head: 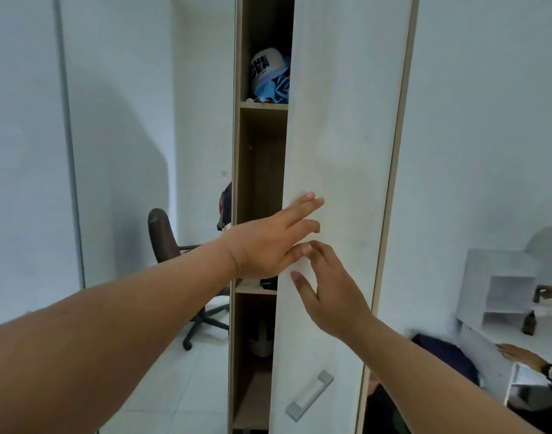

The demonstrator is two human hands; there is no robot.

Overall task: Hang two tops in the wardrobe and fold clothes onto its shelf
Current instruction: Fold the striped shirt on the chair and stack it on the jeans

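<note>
A tall white wardrobe door stands slightly ajar, with a grey handle low on it. My left hand lies flat with straight fingers against the door's left edge. My right hand touches the door just below it, fingers spread and relaxed. Through the gap I see wooden shelves. A white cap and blue clothes sit on the upper shelf. A dark item lies on a lower shelf. No tops on hangers are in sight.
A brown office chair stands behind the wardrobe on the left, on a white tiled floor. At the right is a white desk unit with a brown bottle, dark clothes, and another person's hands.
</note>
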